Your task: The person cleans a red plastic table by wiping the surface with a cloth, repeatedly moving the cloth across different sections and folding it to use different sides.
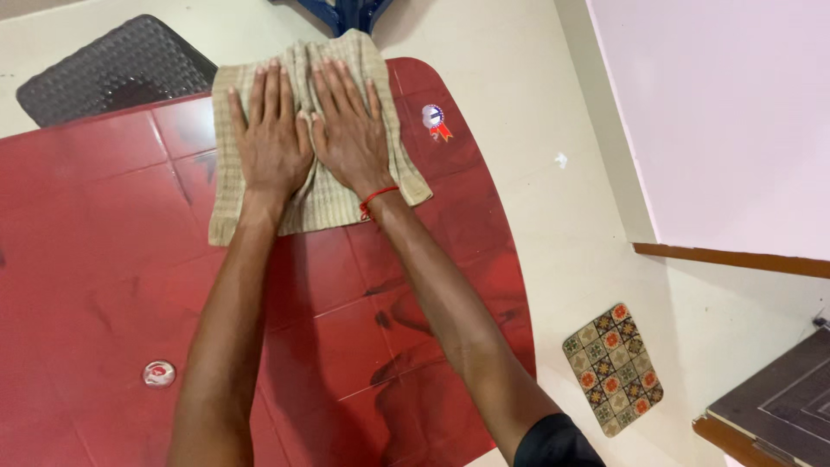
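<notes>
A beige striped cloth [337,201] lies at the far edge of a red plastic table [104,259]. My left hand [271,130] and my right hand [350,130] press flat on the cloth side by side, fingers spread and pointing away from me, thumbs touching. A red thread circles my right wrist. Neither hand grips anything; the palms hide the cloth's middle.
A dark woven plastic chair [112,69] stands beyond the table's far left corner. A round sticker [435,119] marks the table's right part, and a round emblem [159,374] sits near the left. A patterned mat [614,367] lies on the cream floor, beside a wooden door frame [735,258].
</notes>
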